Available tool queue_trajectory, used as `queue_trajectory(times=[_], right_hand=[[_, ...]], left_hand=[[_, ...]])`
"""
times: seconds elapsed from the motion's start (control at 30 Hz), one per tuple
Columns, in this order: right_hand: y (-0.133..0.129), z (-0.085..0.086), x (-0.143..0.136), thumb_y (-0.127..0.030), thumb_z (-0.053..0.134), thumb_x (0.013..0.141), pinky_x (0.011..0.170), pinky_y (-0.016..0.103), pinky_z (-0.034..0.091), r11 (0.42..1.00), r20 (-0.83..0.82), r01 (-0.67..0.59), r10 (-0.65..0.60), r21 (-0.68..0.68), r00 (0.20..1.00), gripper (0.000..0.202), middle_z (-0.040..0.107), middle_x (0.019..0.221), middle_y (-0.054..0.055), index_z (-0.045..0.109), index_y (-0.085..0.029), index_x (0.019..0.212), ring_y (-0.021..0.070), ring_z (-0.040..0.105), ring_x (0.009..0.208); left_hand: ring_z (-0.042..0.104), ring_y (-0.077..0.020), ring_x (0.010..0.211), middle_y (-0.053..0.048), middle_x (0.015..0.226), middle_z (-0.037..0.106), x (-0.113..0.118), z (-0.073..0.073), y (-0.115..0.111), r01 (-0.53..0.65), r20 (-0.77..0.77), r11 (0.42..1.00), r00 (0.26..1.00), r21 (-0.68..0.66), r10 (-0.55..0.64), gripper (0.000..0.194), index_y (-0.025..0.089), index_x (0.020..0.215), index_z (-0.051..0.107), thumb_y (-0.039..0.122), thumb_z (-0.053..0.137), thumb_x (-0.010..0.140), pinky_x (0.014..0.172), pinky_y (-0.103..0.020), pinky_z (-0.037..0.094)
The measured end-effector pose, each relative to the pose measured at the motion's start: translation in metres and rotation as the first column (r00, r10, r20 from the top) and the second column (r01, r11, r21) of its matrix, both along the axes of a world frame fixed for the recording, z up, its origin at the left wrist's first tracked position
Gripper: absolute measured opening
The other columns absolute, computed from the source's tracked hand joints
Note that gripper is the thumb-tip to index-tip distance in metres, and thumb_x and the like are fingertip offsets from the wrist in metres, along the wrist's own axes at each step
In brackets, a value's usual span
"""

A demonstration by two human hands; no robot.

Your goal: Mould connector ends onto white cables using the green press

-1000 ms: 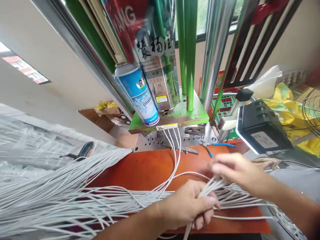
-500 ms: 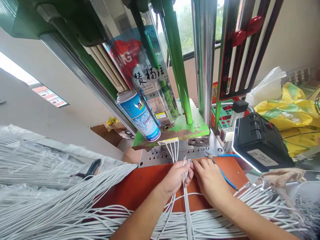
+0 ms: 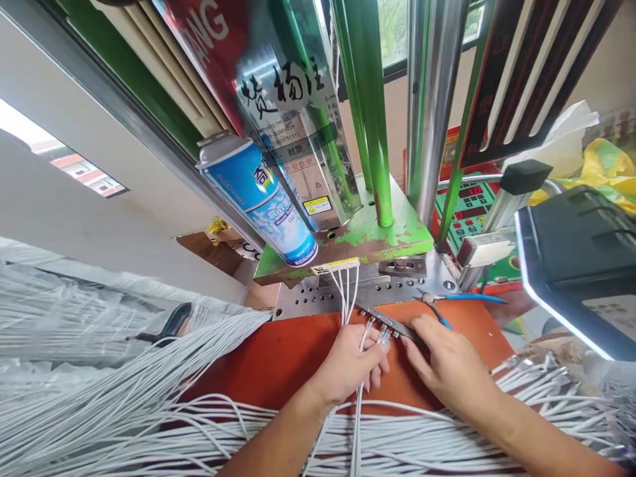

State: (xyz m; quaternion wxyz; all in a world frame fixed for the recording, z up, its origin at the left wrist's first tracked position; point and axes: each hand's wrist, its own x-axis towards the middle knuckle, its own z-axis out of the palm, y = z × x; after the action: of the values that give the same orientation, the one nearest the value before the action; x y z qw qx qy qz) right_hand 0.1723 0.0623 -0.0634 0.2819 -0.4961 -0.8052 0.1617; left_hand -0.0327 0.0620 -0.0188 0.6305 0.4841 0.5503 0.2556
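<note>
My left hand (image 3: 354,366) is closed on a few white network cables (image 3: 356,430) whose ends carry clear plastic plugs (image 3: 384,336). At its fingertips the plugs meet the lower edge of a narrow dark metal bar (image 3: 388,322) with small studs along it. My right hand (image 3: 444,358) grips the bar's right end between thumb and fingers. Whether the plugs are seated in the bar I cannot tell. Behind my left hand, several other white cables (image 3: 345,291) run out from under the green press plate (image 3: 368,248). Both hands are above an orange-brown work surface (image 3: 278,358).
A blue spray can (image 3: 265,202) stands on the green plate. Blue-handled pliers (image 3: 434,299) lie right of the bar. Bundled white cables (image 3: 209,424) cross the front; more plugged ends (image 3: 536,381) lie right. A black lamp-like box (image 3: 581,258) and control panel (image 3: 462,212) stand at right.
My right hand has moved right and now grips the metal bar, which was not clearly visible before. My left hand still has the cables, their plugs now against the bar. The view has moved closer.
</note>
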Motion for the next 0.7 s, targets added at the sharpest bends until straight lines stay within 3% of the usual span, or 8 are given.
queue_trajectory(times=[0.17, 0.33, 0.47, 0.57, 0.7], right_hand=[[0.002, 0.0, -0.005, -0.034, 0.042, 0.108, 0.072, 0.035, 0.046, 0.999, 0.012, -0.049, 0.049, 0.023, 0.999, 0.019, 0.061, 0.091, 0.004, 0.056, -0.022, 0.104, 0.0209, 0.063, 0.081], [0.001, -0.003, -0.005, -0.032, 0.043, 0.108, 0.07, 0.035, 0.045, 0.992, 0.002, -0.106, 0.106, 0.065, 0.994, 0.019, 0.06, 0.089, 0.004, 0.057, -0.02, 0.105, 0.0208, 0.062, 0.08], [0.003, 0.001, -0.003, -0.038, 0.044, 0.108, 0.071, 0.035, 0.046, 0.997, -0.057, -0.069, 0.068, -0.03, 0.996, 0.022, 0.062, 0.087, 0.003, 0.058, -0.022, 0.098, 0.02, 0.062, 0.077], [0.004, 0.006, 0.001, -0.041, 0.046, 0.107, 0.071, 0.035, 0.046, 0.997, -0.112, -0.018, 0.009, -0.075, 0.994, 0.024, 0.064, 0.088, 0.003, 0.059, -0.024, 0.099, 0.0194, 0.061, 0.075], [0.004, 0.006, 0.003, -0.041, 0.046, 0.107, 0.072, 0.035, 0.046, 0.997, -0.127, -0.024, 0.013, -0.08, 0.992, 0.023, 0.065, 0.089, 0.003, 0.059, -0.024, 0.1, 0.0198, 0.061, 0.076]], left_hand=[[0.052, -0.0076, 0.044, -0.003, 0.066, 0.064, 0.001, 0.004, 0.0, 0.04, 0.0, 0.999, 0.999, 0.004, -0.04, 0.032, 0.014, 0.078, 0.062, 0.044, 0.065, 0.088, 0.038, -0.017, 0.037], [0.047, -0.0059, 0.043, -0.003, 0.063, 0.062, -0.001, 0.0, -0.002, -0.031, 0.064, 0.999, 0.997, -0.035, 0.034, 0.035, 0.013, 0.076, 0.063, 0.046, 0.068, 0.087, 0.037, -0.016, 0.029], [0.053, -0.0092, 0.045, -0.002, 0.062, 0.061, -0.004, 0.0, 0.0, -0.092, 0.143, 0.995, 0.985, -0.05, 0.098, 0.042, 0.014, 0.081, 0.062, 0.056, 0.068, 0.088, 0.043, -0.019, 0.041], [0.048, -0.0078, 0.042, 0.002, 0.061, 0.059, -0.009, 0.004, 0.003, -0.124, 0.054, 0.992, 0.991, -0.02, 0.125, 0.036, 0.016, 0.084, 0.059, 0.051, 0.066, 0.089, 0.04, -0.019, 0.037], [0.034, -0.0058, 0.041, 0.006, 0.054, 0.047, -0.014, 0.009, 0.006, -0.027, -0.063, 0.998, 0.998, -0.055, 0.024, 0.031, 0.017, 0.083, 0.059, 0.048, 0.059, 0.092, 0.037, -0.016, 0.025]])
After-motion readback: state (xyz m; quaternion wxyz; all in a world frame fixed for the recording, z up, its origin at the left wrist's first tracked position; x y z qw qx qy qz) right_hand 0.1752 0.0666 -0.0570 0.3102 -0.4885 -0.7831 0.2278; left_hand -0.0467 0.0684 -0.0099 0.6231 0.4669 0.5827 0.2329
